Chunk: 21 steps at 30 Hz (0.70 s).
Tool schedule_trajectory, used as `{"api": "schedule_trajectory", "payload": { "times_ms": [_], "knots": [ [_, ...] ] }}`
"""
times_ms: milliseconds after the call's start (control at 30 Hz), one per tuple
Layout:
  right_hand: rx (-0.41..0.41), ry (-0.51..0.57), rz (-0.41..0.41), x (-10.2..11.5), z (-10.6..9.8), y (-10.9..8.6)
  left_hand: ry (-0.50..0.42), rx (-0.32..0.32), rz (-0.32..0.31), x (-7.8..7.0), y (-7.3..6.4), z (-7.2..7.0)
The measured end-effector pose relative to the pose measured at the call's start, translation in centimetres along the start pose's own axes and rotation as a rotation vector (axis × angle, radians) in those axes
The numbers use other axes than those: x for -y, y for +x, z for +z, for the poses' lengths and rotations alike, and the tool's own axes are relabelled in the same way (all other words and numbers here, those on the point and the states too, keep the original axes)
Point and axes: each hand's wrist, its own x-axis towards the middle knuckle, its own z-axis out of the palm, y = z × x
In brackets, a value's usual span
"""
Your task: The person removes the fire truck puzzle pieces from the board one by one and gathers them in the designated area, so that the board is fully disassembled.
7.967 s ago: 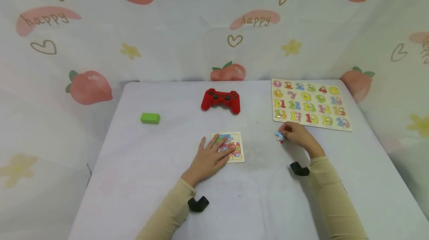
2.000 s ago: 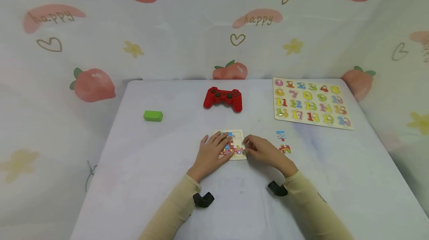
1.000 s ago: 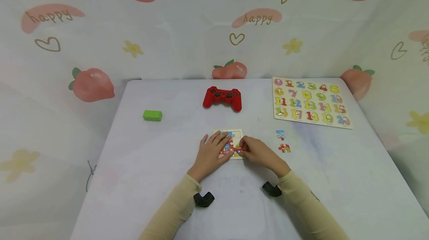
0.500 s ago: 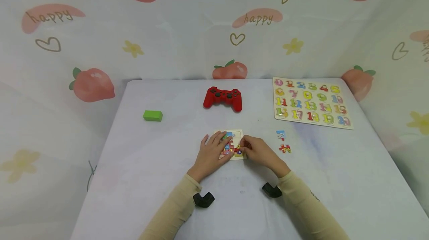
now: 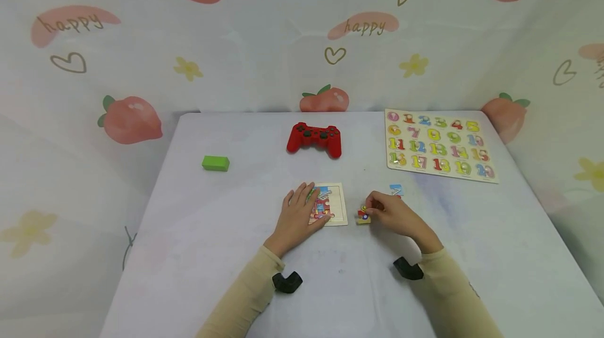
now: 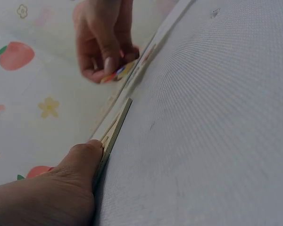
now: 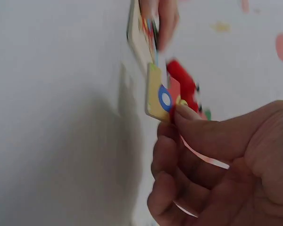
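My left hand [image 5: 295,220] rests on a small wooden jigsaw board [image 5: 338,207], fingers straight and spread over its left half. Bare wood shows along the board's right side. Just right of it, my right hand [image 5: 394,215] pinches a jigsaw piece [image 5: 363,216] between thumb and fingers. The right wrist view shows this piece [image 7: 153,96] as yellow and red with a blue-ringed wheel, raised off the cloth over its shadow. Beyond my right hand lies a blue jigsaw piece [image 5: 396,189], partly covered by the hand.
A red game controller [image 5: 314,140] lies behind the board. The number puzzle board [image 5: 441,146] occupies the back right of the white-covered table [image 5: 189,254]. On the left lies a green block [image 5: 215,163]. A printed curtain [image 5: 264,39] hangs behind the table.
My right hand has drawn the wheel piece off the jigsaw board's lower right and carried it rightward. It now hides the red piece seen earlier. My left hand has stayed on the board.
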Motion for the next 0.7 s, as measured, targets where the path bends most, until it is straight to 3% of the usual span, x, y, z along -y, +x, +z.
{"api": "schedule_trajectory", "payload": {
  "times_ms": [400,700],
  "knots": [
    [0.005,-0.056,0.102,-4.9,-4.2,-5.5,-0.027,0.033,-0.026,-0.2,0.1,-0.2],
    [0.040,-0.071,0.122,-6.7,-4.6,-6.4,-0.034,-0.034,-0.020,-0.3,0.1,-0.2]
  ]
}}
